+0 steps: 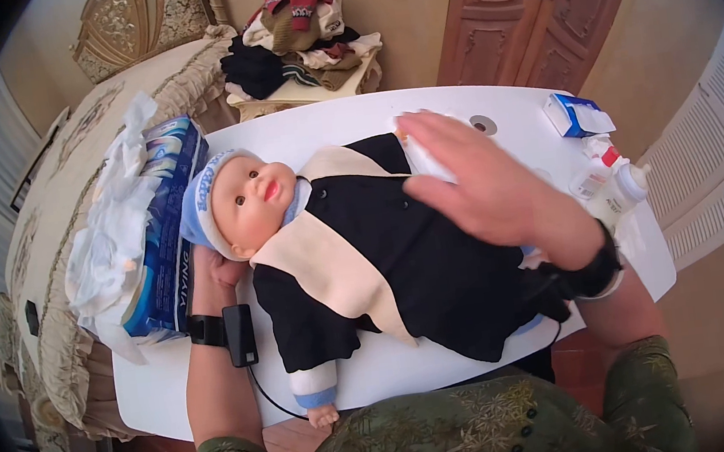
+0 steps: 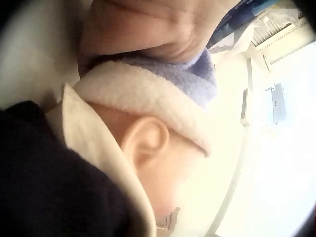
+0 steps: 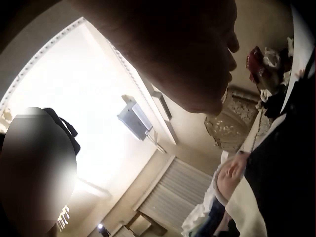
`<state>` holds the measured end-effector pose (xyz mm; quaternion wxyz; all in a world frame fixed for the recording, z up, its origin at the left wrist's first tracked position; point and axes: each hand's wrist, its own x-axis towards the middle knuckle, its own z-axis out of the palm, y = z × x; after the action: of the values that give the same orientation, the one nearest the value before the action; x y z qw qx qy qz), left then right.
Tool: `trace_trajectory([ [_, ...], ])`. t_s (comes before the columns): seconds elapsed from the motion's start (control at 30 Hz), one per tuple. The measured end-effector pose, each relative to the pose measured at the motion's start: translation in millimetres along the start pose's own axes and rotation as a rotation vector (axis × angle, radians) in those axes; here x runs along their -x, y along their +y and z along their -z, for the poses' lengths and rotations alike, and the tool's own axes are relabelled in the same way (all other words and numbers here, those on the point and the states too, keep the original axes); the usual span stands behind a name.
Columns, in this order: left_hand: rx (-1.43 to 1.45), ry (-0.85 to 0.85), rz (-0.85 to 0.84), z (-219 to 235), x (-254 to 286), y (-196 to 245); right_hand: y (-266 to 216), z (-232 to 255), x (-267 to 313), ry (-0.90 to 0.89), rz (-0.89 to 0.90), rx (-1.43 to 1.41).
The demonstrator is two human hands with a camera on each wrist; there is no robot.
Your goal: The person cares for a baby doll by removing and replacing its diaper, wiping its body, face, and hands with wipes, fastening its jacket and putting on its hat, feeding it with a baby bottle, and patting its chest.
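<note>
A baby doll [image 1: 251, 189] lies on its back on the white table [image 1: 167, 400], head to the left. It wears a blue and white cap [image 1: 202, 195] and a black jacket [image 1: 408, 238] with a broad cream collar [image 1: 331, 265]. My left hand [image 1: 220, 269] is at the back of the doll's head, its fingers hidden behind it. The left wrist view shows that hand [image 2: 153, 29] against the cap [image 2: 148, 86], beside the doll's ear [image 2: 148, 138]. My right hand [image 1: 486, 180], slightly blurred, is over the jacket with fingers extended and nothing gripped.
At the table's left stands a blue diaper pack [image 1: 170, 266] with white diapers [image 1: 112, 228] on top. On the right are a blue-white box [image 1: 577, 115], a bottle with a red cap [image 1: 596, 168] and a baby bottle [image 1: 625, 187]. Behind, folded clothes [image 1: 297, 46] sit on a nightstand.
</note>
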<state>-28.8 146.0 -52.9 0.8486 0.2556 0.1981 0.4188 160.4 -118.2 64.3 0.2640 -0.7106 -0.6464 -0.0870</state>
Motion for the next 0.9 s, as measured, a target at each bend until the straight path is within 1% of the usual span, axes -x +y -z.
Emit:
trace_trajectory([
  [0.03, 0.005, 0.007, -0.004, 2.4, -1.0, 1.8, 0.0, -17.1, -5.6, 0.017, 0.020, 0.055],
  [0.07, 0.009, 0.016, -0.007, -0.4, -0.5, -1.8, -0.7, -31.0, -9.3, 0.015, 0.023, 0.053],
  [0.13, 0.014, 0.036, -0.017, -0.3, 3.5, -4.5, -1.1, -53.4, -11.6, 0.012, 0.092, 0.159],
  [0.2, 0.016, 0.046, -0.027, -0.7, 5.2, -4.5, 5.3, -60.5, -5.8, -0.496, -0.024, -0.058],
  [0.23, -0.015, 0.068, -0.014, -4.4, 8.1, -10.9, 9.2, -67.8, 5.0, -0.461, 0.019, -0.027],
  [0.27, -0.043, 0.089, 0.000, -6.9, 10.1, -16.3, 9.4, -65.2, 9.5, -0.462, 0.020, -0.026],
  [0.33, -0.045, 0.065, -0.011, -3.7, 11.3, -24.7, 10.5, -57.8, 14.1, -0.414, 0.002, 0.000],
  [0.43, -0.004, 0.055, 0.005, -4.5, 10.9, -28.2, 13.6, -51.4, 18.0, -0.419, 0.022, -0.003],
  [0.47, 0.017, 0.011, 0.026, -2.9, 9.1, -28.0, 14.1, -48.1, 15.8, -0.420, 0.022, 0.002],
  [0.5, 0.038, -0.032, 0.047, -1.9, 7.8, -28.2, 15.4, -43.2, 10.5, -0.431, 0.008, -0.061],
  [0.53, 0.043, -0.032, 0.046, -1.4, 6.2, -29.2, 17.8, -40.0, 4.8, -0.443, -0.006, -0.125],
  [0.57, 0.051, -0.041, 0.046, -4.0, 6.8, -29.2, 21.3, -39.0, -1.4, -0.448, -0.004, -0.123],
  [0.63, 0.060, -0.042, 0.046, -7.4, 10.1, -28.7, 26.5, -39.6, -11.4, -0.101, -0.110, -0.179],
  [0.67, 0.055, -0.029, 0.061, -9.5, 11.3, -27.6, 27.8, -44.8, -11.9, -0.104, -0.108, -0.180],
  [0.73, 0.050, -0.015, 0.072, -7.7, 10.6, -26.3, 30.4, -58.2, -12.4, -0.250, -0.108, -0.349],
  [0.77, 0.052, -0.010, 0.088, -5.8, 8.9, -26.4, 22.5, -54.1, -13.3, -0.522, -0.164, -0.314],
  [0.8, 0.053, -0.005, 0.104, -4.5, 7.6, -26.7, 26.9, -69.2, -3.2, -0.412, -0.033, -0.173],
  [0.87, 0.041, 0.007, 0.105, -7.1, 6.8, -26.9, 27.2, -70.2, -4.2, -0.425, -0.088, -0.191],
  [0.9, 0.025, 0.017, 0.109, -9.3, 8.1, -26.4, 25.6, -69.5, -4.9, -0.432, -0.086, -0.192],
])
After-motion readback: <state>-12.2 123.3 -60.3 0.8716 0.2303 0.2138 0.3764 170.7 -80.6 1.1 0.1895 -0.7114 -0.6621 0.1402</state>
